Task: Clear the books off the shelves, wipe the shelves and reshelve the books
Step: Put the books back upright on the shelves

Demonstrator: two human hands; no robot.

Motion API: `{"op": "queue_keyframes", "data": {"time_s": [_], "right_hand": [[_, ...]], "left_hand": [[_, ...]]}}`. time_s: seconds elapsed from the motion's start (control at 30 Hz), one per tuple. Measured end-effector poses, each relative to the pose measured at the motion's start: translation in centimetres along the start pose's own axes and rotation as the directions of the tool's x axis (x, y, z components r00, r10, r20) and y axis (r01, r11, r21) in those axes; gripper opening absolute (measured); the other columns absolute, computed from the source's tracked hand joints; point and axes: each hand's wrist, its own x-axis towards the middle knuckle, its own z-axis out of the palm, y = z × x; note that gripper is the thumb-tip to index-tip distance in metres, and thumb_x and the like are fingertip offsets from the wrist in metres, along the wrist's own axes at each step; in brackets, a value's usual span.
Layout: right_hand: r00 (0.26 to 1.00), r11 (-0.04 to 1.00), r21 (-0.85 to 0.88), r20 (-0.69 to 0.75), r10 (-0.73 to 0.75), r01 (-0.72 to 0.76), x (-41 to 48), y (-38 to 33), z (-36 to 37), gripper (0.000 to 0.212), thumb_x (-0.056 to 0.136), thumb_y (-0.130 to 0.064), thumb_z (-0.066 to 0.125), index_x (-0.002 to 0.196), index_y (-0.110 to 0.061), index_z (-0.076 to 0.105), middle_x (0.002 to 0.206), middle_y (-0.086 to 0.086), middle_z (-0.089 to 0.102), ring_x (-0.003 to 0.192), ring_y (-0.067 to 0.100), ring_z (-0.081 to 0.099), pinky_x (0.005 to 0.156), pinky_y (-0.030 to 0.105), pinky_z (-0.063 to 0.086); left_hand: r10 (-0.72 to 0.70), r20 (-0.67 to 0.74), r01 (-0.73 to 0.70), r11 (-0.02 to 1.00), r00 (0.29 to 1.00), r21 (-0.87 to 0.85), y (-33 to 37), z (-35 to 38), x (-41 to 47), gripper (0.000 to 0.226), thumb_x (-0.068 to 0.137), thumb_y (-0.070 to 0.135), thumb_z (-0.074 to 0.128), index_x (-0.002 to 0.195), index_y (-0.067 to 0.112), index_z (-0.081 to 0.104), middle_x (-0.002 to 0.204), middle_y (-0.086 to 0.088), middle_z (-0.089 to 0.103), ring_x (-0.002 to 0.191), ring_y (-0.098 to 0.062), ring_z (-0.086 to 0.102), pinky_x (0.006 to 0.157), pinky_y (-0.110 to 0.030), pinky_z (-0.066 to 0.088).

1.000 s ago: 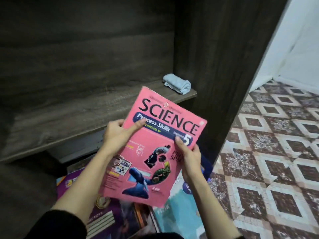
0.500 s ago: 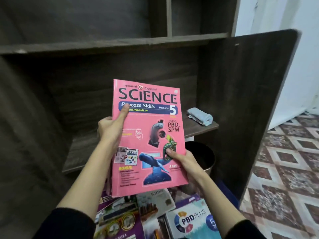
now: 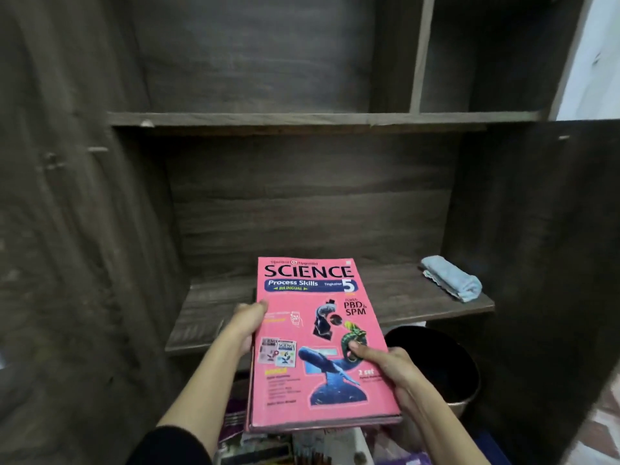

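Pink science book [image 3: 318, 347] lies flat, far end over the lower shelf [image 3: 402, 297], gripped at its edges by the left hand [image 3: 246, 322] and right hand [image 3: 385, 360], thumbs on the cover.

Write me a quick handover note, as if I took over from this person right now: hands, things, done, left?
The left hand grips the pink Science book by its left edge; the right hand pinches its lower right.
Its far end is over the lower shelf.
The rolled blue cloth lies at that shelf's right end.
The other books lie piled below.
Done: shelves in view cleared.
Left: reshelving.
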Motion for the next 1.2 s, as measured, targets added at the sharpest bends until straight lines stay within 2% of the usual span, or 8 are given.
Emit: {"op": "queue_keyframes", "data": {"time_s": [0.37,0.63,0.77,0.87,0.93,1.03,1.1,1.2], "right_hand": [[0.992,0.99,-0.094,-0.08,0.101,-0.108,4.7,-2.7,1.7,0.041,0.063,-0.006,0.086,0.096,0.006,0.066,0.067,0.021,0.07,0.045,0.025,0.065,0.043,0.033,0.054],[0.978,0.957,-0.203,-0.034,0.204,-0.206,5.8,-3.9,1.9,0.041,0.068,-0.014,0.083,0.1,0.002,0.065,0.07,0.019,0.071,0.048,0.026,0.066,0.045,0.035,0.056],[0.989,0.94,-0.312,-0.09,0.117,-0.139,5.5,-4.1,2.0,0.049,0.066,-0.018,0.086,0.106,0.004,0.066,0.081,0.019,0.072,0.056,0.025,0.068,0.05,0.031,0.055],[0.954,0.63,-0.776,-0.195,-0.23,-0.007,4.1,-4.2,2.5,0.073,0.069,-0.051,0.079,0.121,-0.007,0.053,0.115,0.009,0.063,0.104,0.026,0.063,0.083,0.034,0.048],[0.89,0.445,-0.879,-0.057,-0.453,0.17,2.0,-3.4,3.3,0.08,0.073,-0.06,0.071,0.134,-0.017,0.042,0.131,0.005,0.052,0.121,0.023,0.052,0.097,0.034,0.042],[0.892,0.46,-0.792,0.224,-0.393,0.401,-0.9,-0.6,5.0,0.088,0.072,-0.065,0.067,0.142,-0.023,0.035,0.145,0.001,0.041,0.132,0.018,0.038,0.113,0.035,0.029],[0.873,0.207,-0.883,0.332,-0.358,0.421,-1.6,1.0,5.4,0.091,0.077,-0.07,0.055,0.148,-0.026,0.02,0.158,-0.001,0.017,0.147,0.016,0.005,0.12,0.038,0.0],[0.828,0.06,-0.885,0.407,-0.386,0.462,-1.9,1.2,4.9,0.103,0.065,-0.08,0.047,0.149,-0.033,0.013,0.159,-0.006,0.009,0.147,0.015,-0.008,0.117,0.039,-0.005]], "left_hand": [[-0.052,0.046,0.049,0.996,0.998,0.08,-1.6,-0.5,3.1,0.016,0.096,0.001,0.046,0.084,-0.003,0.057,0.054,-0.007,0.064,0.048,-0.017,0.06,0.052,-0.026,0.048],[0.011,-0.159,0.01,0.992,0.987,0.128,-4.5,0.2,2.1,0.033,0.089,0.034,0.063,0.085,0.002,0.069,0.088,-0.012,0.072,0.086,-0.027,0.067,0.073,-0.029,0.048],[-0.068,-0.124,0.056,0.993,0.99,-0.104,-7.2,0.9,0.5,0.039,0.084,0.043,0.067,0.088,0.005,0.067,0.087,-0.016,0.072,0.086,-0.032,0.068,0.086,-0.042,0.054],[-0.104,-0.053,0.095,0.983,0.993,-0.155,-8.0,1.3,-0.3,0.045,0.085,0.052,0.061,0.084,0.007,0.06,0.092,-0.021,0.071,0.092,-0.036,0.067,0.092,-0.05,0.05],[-0.112,-0.026,0.107,0.981,0.993,-0.16,-7.5,1.3,-1.0,0.041,0.084,0.053,0.061,0.087,0.013,0.054,0.099,-0.018,0.069,0.099,-0.035,0.064,0.097,-0.05,0.046],[-0.119,0.037,0.123,0.982,0.992,-0.141,-7.2,1.2,-1.1,0.047,0.083,0.055,0.059,0.106,0.014,0.064,0.092,-0.013,0.073,0.098,-0.032,0.065,0.101,-0.05,0.043],[-0.093,0.063,0.099,0.991,0.994,-0.094,-6.9,1.2,-1.1,0.045,0.088,0.052,0.055,0.106,0.012,0.066,0.082,-0.013,0.074,0.091,-0.031,0.068,0.1,-0.049,0.044],[-0.077,0.088,0.085,0.992,0.993,-0.089,-6.6,1.1,-0.9,0.044,0.09,0.046,0.054,0.108,0.008,0.066,0.082,-0.016,0.073,0.083,-0.03,0.069,0.094,-0.045,0.048]]}}
